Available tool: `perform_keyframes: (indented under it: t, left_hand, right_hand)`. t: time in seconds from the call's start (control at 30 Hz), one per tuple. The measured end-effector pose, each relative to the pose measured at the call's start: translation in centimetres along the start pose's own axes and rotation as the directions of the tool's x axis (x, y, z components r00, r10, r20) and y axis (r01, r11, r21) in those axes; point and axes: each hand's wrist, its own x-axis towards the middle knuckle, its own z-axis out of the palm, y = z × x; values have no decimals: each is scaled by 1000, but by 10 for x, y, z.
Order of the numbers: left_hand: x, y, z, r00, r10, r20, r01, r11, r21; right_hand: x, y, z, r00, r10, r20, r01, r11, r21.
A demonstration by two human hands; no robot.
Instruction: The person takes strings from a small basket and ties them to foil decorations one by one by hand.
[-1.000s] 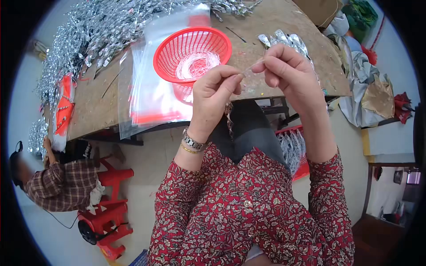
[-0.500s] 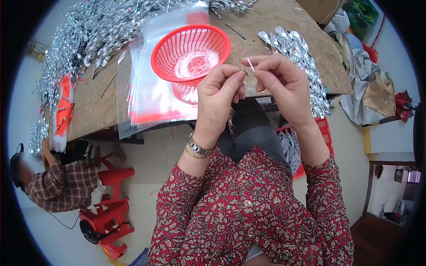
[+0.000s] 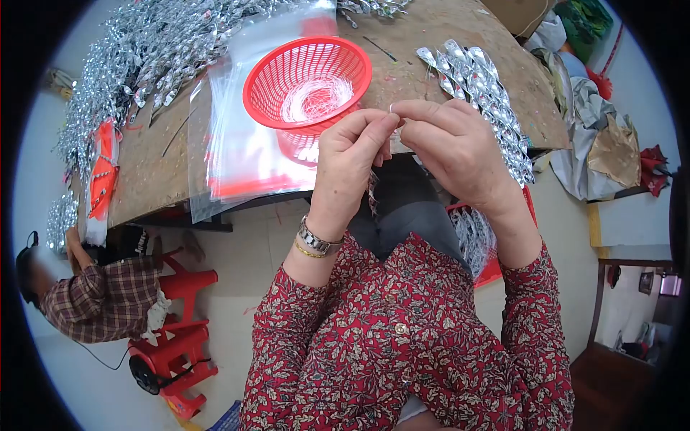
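In the head view, my left hand [image 3: 346, 161] is closed in a pinch above my lap. A twisted silver strip [image 3: 372, 192] hangs below its fingers; its upper end is hidden by the hand. My right hand [image 3: 460, 149] is pinched too, its fingertips meeting those of the left. Only a tiny bit of the thin white string [image 3: 392, 108] shows at the right fingertips. Just beyond my hands stands a red plastic basket [image 3: 251, 108] holding a coil of white string [image 3: 316, 99].
Clear plastic bags [image 3: 237, 161] lie under the basket. Silver twisted strips [image 3: 478, 93] are spread on the wooden table [image 3: 410, 43] at right, with a large heap [image 3: 165, 50] at left. Another red basket [image 3: 491, 273] stands below. A person [image 3: 100, 298] sits near red stools [image 3: 188, 280].
My right hand has turned and its fingers have closed in against my left fingertips. The white string that stuck up between them is now mostly hidden. My left hand has barely moved.
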Motion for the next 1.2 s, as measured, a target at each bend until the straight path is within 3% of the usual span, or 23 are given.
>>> perform_keyframes:
  t: [0.3,0.53,0.6,0.73,0.8,1.0,1.2]
  left_hand:
    - [0,-2,0,999,-41,-9,42,999,29]
    - [-1,0,-1,999,-45,8,45,999,-2]
    - [0,-3,-3,999,-44,7,44,999,-12]
    - [-1,-3,-4,999,-45,11,45,999,-5]
    - [-1,-2,-3,999,-40,14,40,999,11]
    - [-2,-1,-2,999,-34,42,33,999,40]
    - [-2,3,-3,993,-72,90,65,994,83]
  right_hand:
    - [-3,0,3,998,-59,9,59,998,-10]
    - [-5,-3,8,999,-3,-35,5,998,55]
    - [-8,-8,9,968,243,-59,-215,928,304]
    - [-11,-7,12,913,403,-58,-344,840,421]
    - [-11,-6,11,854,519,43,-464,722,514]
    - [-12,-5,15,788,603,122,-537,578,614]
    - [-13,-3,17,812,576,94,-498,600,626]
